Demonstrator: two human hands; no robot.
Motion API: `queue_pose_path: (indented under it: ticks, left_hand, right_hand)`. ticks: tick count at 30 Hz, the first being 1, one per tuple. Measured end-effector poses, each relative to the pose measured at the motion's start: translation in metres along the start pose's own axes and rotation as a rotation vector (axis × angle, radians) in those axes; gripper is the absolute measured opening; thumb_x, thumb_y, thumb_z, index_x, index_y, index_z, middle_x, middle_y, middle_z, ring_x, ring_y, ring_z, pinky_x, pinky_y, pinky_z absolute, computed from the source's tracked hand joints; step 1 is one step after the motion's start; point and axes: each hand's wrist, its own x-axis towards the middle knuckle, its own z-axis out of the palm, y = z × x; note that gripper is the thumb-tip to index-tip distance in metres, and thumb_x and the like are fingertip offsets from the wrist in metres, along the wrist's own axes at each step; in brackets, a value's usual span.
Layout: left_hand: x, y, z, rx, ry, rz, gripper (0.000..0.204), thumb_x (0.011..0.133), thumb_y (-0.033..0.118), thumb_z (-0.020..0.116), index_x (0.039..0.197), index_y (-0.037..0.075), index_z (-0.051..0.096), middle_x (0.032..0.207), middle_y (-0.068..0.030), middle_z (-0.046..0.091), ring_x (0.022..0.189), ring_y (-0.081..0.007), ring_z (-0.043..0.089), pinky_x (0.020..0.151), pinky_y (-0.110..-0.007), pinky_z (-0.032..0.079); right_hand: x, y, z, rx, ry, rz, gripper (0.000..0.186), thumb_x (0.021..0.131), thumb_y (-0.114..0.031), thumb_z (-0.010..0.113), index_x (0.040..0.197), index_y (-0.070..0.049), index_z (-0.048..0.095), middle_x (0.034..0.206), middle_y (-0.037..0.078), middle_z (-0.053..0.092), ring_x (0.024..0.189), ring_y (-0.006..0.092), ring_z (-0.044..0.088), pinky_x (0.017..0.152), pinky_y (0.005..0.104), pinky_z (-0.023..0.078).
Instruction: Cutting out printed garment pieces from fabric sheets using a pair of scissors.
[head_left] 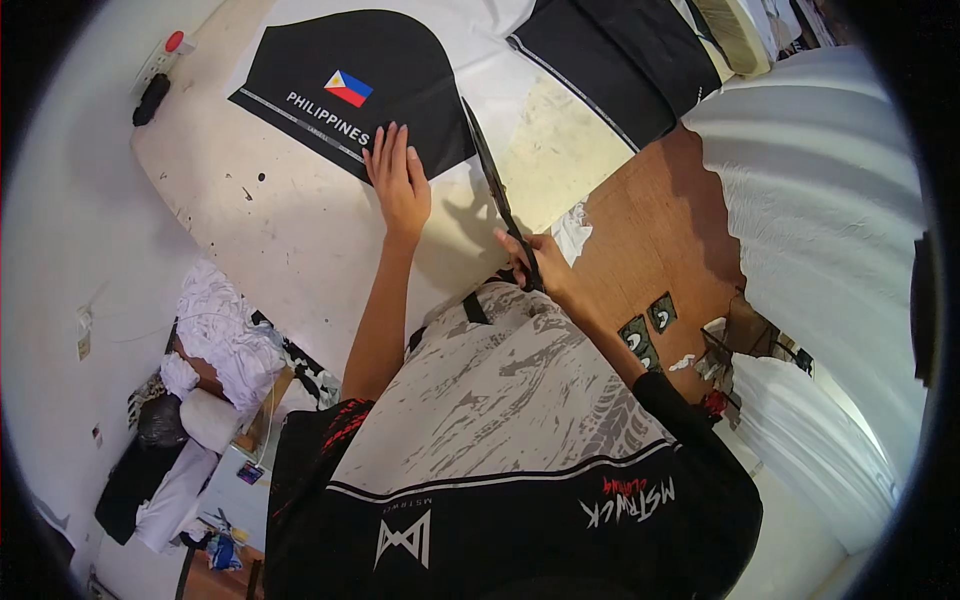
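Observation:
A black fabric panel (400, 70) with a small flag print and pale lettering lies on white cloth on the table. My left hand (402, 185) rests flat on the panel's lower edge, fingers stretched out. In my right hand (535, 262) is a pair of long dark scissors (492, 175); my fingers are wrapped round the handles. The blades point away from me, along the right edge of the black panel, and their tips are against the cloth there. A second black fabric piece (610, 60) with a pale striped border lies farther right.
The cream table (270, 240) ends at my body. White curtains (820, 150) hang on the right above a brown floor (640, 240) with camouflage-patterned scraps (640, 340). At the left, a heap of white cloth (225, 320) lies beside the table; a power strip (160, 60) is by the wall.

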Motion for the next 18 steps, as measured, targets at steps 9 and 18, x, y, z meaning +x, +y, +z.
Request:
queue_pose_path:
  ticks: [9,18]
  left_hand:
    - [-0.004,-0.001,0.000,0.033,0.009,0.005,0.037,0.109,0.019,0.056,0.143,0.004,0.062,0.144,-0.0126,0.065,0.147,-0.0364,0.049,0.127,-0.058,0.025]
    - [-0.003,0.000,0.001,0.011,0.015,0.012,0.032,0.106,0.020,0.062,0.134,0.005,0.068,0.136,-0.0090,0.069,0.144,-0.0342,0.051,0.126,-0.059,0.026]
  right_hand:
    - [0.011,0.002,0.017,0.054,0.023,-0.006,0.060,0.085,-0.061,0.085,0.075,-0.008,0.061,0.059,-0.003,0.051,0.045,0.0098,0.051,0.045,0.0272,0.040]
    - [0.010,-0.007,0.032,0.053,0.035,-0.043,0.061,0.095,-0.062,0.074,0.068,-0.011,0.055,0.058,0.001,0.052,0.048,0.0113,0.052,0.048,0.0273,0.040]
